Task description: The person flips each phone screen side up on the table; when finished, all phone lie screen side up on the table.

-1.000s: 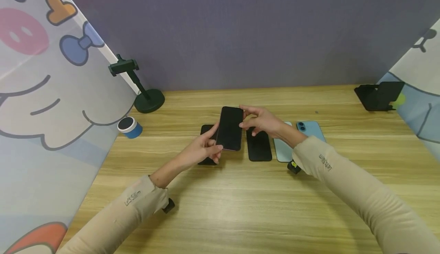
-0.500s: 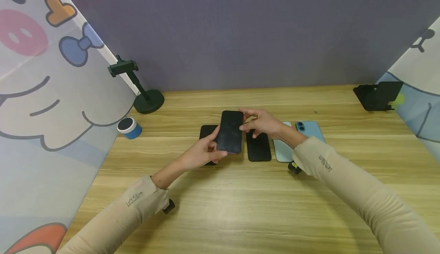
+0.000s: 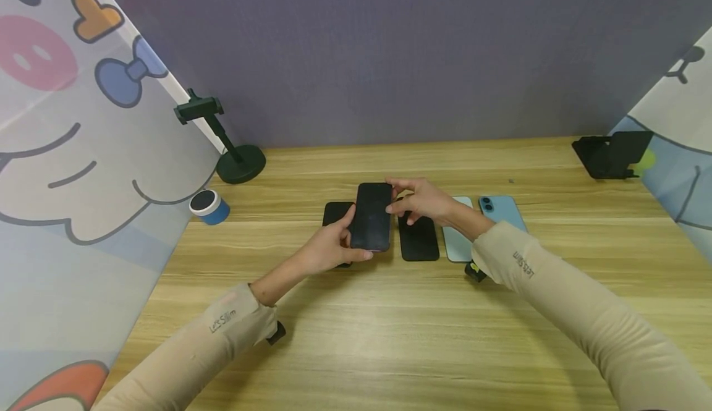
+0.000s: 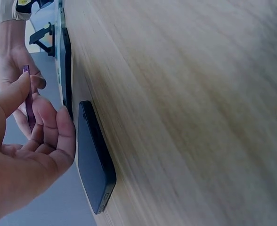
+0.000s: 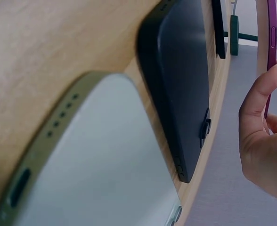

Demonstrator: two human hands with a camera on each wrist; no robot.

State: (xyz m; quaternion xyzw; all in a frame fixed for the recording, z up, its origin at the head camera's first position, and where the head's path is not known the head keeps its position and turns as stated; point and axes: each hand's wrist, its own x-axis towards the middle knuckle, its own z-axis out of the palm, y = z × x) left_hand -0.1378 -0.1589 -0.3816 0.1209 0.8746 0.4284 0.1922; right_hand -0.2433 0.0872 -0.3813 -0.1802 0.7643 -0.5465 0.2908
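I see the left hand pinching a purple-edged phone, the right hand beyond. Just beside the left hand lies a dark phone.

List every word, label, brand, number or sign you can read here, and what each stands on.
"Let's Slim": beige fabric left sleeve; second word slightly blurred, spelling uncertain.
"Let's Slim": beige fabric right sleeve; same uncertainty.
Yellow mark on the small black device at the right wrist: too small and blurred to read.
No readable text on the purple-edged black rectangular phone or the light-blue rectangular phone.
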